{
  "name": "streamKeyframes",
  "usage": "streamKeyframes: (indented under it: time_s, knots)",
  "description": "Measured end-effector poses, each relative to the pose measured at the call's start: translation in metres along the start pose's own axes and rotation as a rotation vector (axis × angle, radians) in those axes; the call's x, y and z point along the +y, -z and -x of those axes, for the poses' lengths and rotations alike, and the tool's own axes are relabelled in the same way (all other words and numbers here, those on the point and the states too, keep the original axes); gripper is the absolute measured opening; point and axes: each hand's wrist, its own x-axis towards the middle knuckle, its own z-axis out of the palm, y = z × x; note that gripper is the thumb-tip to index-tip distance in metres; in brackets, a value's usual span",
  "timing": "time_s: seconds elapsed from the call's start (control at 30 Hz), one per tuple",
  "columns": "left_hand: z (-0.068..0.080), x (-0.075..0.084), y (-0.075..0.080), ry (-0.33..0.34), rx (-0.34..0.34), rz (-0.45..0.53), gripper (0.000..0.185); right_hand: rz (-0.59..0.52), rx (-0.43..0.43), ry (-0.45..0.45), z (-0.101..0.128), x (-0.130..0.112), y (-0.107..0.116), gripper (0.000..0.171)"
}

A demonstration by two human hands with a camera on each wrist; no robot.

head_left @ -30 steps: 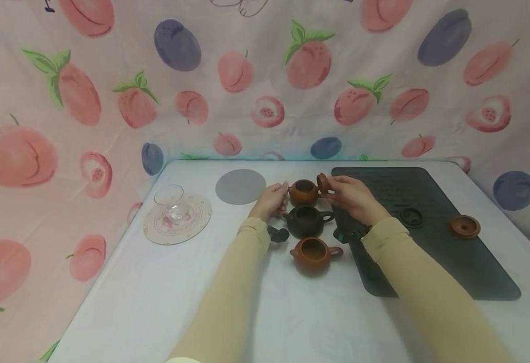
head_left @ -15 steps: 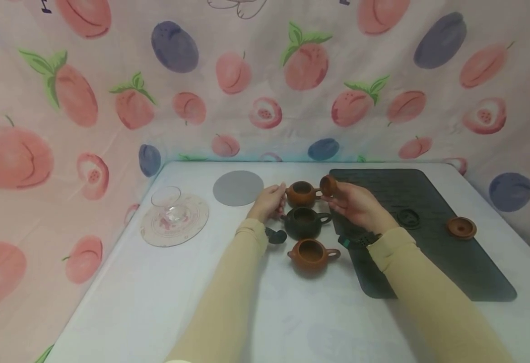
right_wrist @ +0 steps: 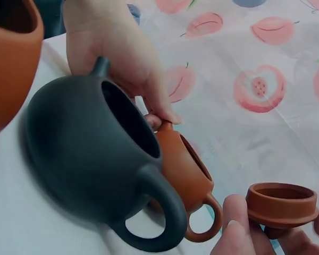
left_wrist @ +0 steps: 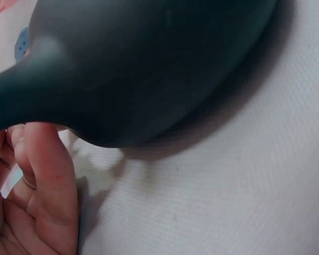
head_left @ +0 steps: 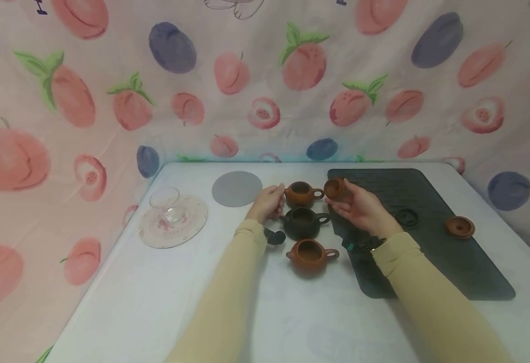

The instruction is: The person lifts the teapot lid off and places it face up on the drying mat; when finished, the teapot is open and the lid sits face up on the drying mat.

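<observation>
Three lidless teapots stand in a column on the white table. My left hand point(head_left: 266, 202) pinches the spout of the farthest one, a reddish-brown teapot point(right_wrist: 179, 169), between thumb and finger. A black teapot point(head_left: 302, 224) sits in the middle and nearly fills the left wrist view. Nearest is another reddish-brown teapot point(head_left: 308, 258). To the right of the far teapot's handle, my right hand point(head_left: 360, 209) holds a reddish-brown teapot lid point(right_wrist: 282, 204) in its fingers. The lid is upside down, its hollow rim facing up and its knob below, in the right wrist view.
At right lies a dark tea tray point(head_left: 428, 267) with a black lid point(head_left: 407, 218) and a brown lid point(head_left: 459, 227) on it. A grey disc point(head_left: 237, 189) lies at the back. On the left, a clear glass point(head_left: 172, 214) stands on a round patterned mat point(head_left: 192, 233).
My right hand has drawn slightly right, away from the far teapot, and turned the lid from on edge to hollow side up. The left hand has stayed at the spout.
</observation>
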Motion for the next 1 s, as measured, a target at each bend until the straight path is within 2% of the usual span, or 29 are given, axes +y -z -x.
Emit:
streamKeyframes:
  time_s: [0.13,0.33,0.47,0.57,0.63,0.83,1.0]
  knots:
    - [0.000,-0.005,0.002,0.006,0.009,-0.005,0.041,0.068,0.013,0.018,0.003,0.004,0.001,0.058]
    - [-0.002,-0.007,0.002,0.001,-0.007,-0.012,0.042,0.361,0.042,0.130,0.009,0.006,0.005,0.045]
    - [-0.004,-0.005,0.001,0.002,-0.005,-0.001,0.042,0.553,0.094,0.205,0.011,0.006,0.006,0.062]
    - [-0.004,-0.003,0.001,0.004,-0.003,0.007,0.042,0.649,0.139,0.241,0.012,0.006,0.006,0.074]
    - [-0.004,-0.002,0.001,0.004,-0.001,0.006,0.041,0.699,0.164,0.256,0.011,0.005,0.007,0.076]
    - [-0.003,0.000,0.001,-0.009,0.009,0.000,0.042,0.843,0.221,0.300,0.013,0.003,0.013,0.071]
    - [-0.002,-0.003,-0.001,-0.006,0.010,-0.011,0.043,1.036,0.283,0.375,0.024,0.009,0.022,0.066]
